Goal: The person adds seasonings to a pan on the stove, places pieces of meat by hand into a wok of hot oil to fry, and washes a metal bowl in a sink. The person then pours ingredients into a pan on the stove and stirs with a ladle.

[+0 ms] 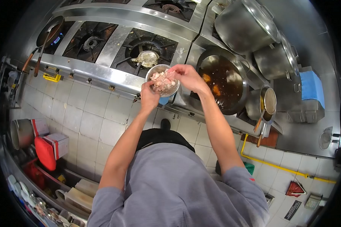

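A round metal bowl (169, 94) of pale pink raw meat pieces (161, 80) is at the front edge of the stove. My left hand (149, 94) is closed on the bowl's left rim, its fingertips at the meat. At the right side of the bowl, the fingers of my right hand (186, 76) pinch a piece of the meat. Just right of that hand stands a wide pan of dark oil (224, 89), with orange-brown pieces (216, 90) in it. A small round metal strainer or lid (147, 59) lies on the burner behind the bowl.
Large lidded pots (246, 28) stand at the back right. A frying pan (55, 28) sits over a blue flame at the far left. Strainers with wooden handles (269, 101) rest right of the oil. A yellow pipe (276, 165) runs low at the right.
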Demonstrator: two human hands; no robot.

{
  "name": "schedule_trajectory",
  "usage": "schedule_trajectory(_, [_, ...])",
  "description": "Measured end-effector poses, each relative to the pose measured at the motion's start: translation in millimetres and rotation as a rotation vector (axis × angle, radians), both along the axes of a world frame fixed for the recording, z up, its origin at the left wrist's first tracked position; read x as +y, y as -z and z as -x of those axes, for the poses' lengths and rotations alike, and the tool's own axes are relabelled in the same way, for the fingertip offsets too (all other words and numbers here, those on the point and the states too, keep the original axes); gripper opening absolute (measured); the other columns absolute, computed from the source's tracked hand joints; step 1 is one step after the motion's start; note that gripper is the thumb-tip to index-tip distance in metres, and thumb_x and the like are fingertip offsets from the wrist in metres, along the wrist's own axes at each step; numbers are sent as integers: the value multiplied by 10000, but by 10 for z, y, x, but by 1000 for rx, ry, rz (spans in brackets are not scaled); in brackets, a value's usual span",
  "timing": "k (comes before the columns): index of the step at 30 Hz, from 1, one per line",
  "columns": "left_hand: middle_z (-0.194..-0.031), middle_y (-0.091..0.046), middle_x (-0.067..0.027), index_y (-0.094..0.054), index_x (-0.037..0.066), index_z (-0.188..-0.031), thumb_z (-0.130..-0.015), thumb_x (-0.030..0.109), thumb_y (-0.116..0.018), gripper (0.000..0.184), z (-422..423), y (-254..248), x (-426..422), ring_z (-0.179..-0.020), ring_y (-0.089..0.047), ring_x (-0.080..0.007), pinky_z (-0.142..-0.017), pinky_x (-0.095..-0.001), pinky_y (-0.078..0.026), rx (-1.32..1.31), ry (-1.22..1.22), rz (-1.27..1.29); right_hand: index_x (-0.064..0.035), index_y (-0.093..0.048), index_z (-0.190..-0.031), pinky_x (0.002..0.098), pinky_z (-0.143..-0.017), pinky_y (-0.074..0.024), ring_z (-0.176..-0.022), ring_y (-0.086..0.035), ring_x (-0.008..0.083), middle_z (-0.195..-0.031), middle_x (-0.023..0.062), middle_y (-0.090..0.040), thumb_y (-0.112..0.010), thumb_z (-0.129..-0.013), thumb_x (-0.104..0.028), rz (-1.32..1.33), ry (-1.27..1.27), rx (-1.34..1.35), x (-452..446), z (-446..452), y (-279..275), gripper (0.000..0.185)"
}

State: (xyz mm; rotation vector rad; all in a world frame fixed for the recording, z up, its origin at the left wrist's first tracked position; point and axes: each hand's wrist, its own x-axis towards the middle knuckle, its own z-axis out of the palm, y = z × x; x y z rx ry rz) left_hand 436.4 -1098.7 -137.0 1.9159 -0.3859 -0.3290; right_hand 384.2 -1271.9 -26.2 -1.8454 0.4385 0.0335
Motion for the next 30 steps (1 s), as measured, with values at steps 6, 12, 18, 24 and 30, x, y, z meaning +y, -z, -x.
schedule_trajectory(6, [-1422,-347,-215,-564,60,-1181,-678,123,-724,531,111,-136,-4,-1245,-396,-426,-1018,-480,-364,-156,-45,-106,-21,-621,-1052,258,-757,-468,-863,-582,91,-939,15,-643,-595,-925,-127,31,-39,165,-16,-116,127,167])
schedule_trajectory(12, [-1469,-308,-190,-590,103,-1188,-670,250,-767,567,78,-61,-113,-1317,-299,-409,-1042,-541,-308,-285,-13,-55,-4,-631,-1041,264,-698,-462,-793,-550,96,-864,10,-618,-580,-891,-94,-155,-33,120,-46,-167,367,182])
schedule_trajectory(18, [-1379,-408,-191,-556,33,-1182,-718,270,-750,556,37,11,-87,-1281,-345,-380,-1044,-503,-279,-357,-149,125,-36,-633,-1072,280,-743,-481,-874,-591,114,-959,11,-651,-565,-926,-132,-123,-40,151,-125,-183,243,187])
schedule_trajectory(24, [-957,-544,-56,-496,23,-1012,-908,83,-562,137,835,1489,212,-839,-519,-135,-678,-253,-431,415,-657,551,22,-634,-967,285,-711,-472,-757,-587,117,-797,52,-650,-491,-911,-86,216,-185,181,-14,-311,74,188])
schedule_trajectory(30, [-1158,-537,-82,-470,94,-1215,-948,278,-501,326,2172,2001,-586,-880,-548,-227,-723,-427,-517,1487,-435,473,-6,-643,-999,273,-720,-473,-781,-592,107,-841,47,-674,-525,-954,-131,425,-418,170,-6,-552,40,178])
